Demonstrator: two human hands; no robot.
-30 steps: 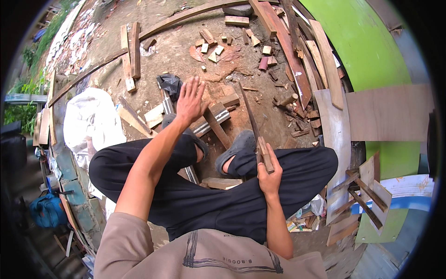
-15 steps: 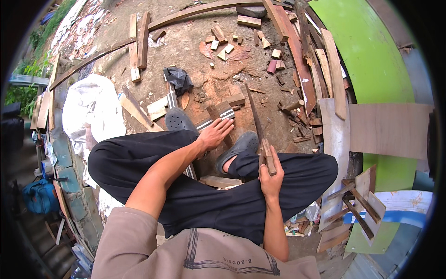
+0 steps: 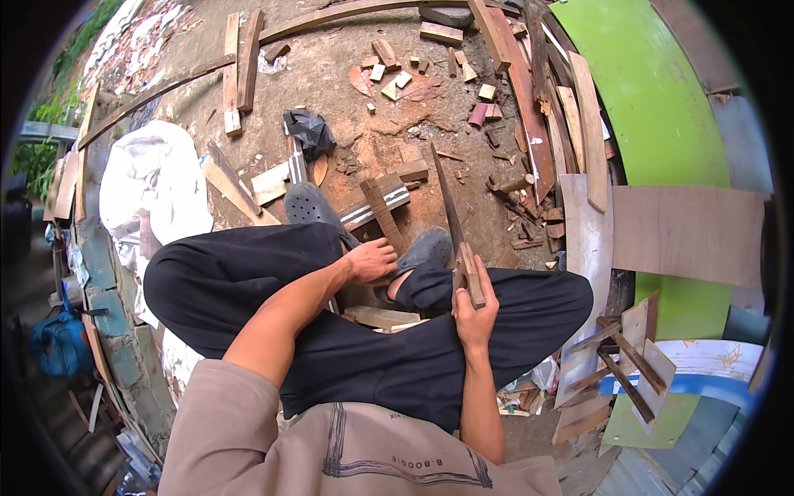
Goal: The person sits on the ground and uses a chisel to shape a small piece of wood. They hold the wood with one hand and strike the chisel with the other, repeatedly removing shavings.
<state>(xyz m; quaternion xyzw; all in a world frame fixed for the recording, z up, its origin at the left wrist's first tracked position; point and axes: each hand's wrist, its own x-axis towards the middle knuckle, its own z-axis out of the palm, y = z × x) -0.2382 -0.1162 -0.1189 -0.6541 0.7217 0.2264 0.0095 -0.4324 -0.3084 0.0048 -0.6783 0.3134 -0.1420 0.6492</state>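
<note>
My right hand [image 3: 475, 310] is closed round the wooden handle [image 3: 469, 274] of a saw, whose narrow dark blade [image 3: 449, 197] points away from me. Between my feet, a brown wooden strip [image 3: 381, 210] lies slantwise across a dark bar with white stripes [image 3: 358, 217]. At the strip's near end is my left hand [image 3: 370, 260], its fingers curled in; whatever they may hold is hidden. A grey clog [image 3: 428, 250] on my right foot is close beside the strip, and the other clog [image 3: 308, 204] rests by the bar's left end.
Small wood offcuts [image 3: 403, 79] lie scattered ahead on the ground. Long planks [image 3: 529, 107] line the right side near a green panel [image 3: 653, 91]. A black plastic bag [image 3: 309, 134] and a white sack [image 3: 157, 178] are to the left. A wooden block [image 3: 380, 317] sits under my legs.
My left hand has drawn back toward me from the striped bar, where it lay flat, and its fingers have curled. My right hand keeps hold of the saw. The view has shifted slightly.
</note>
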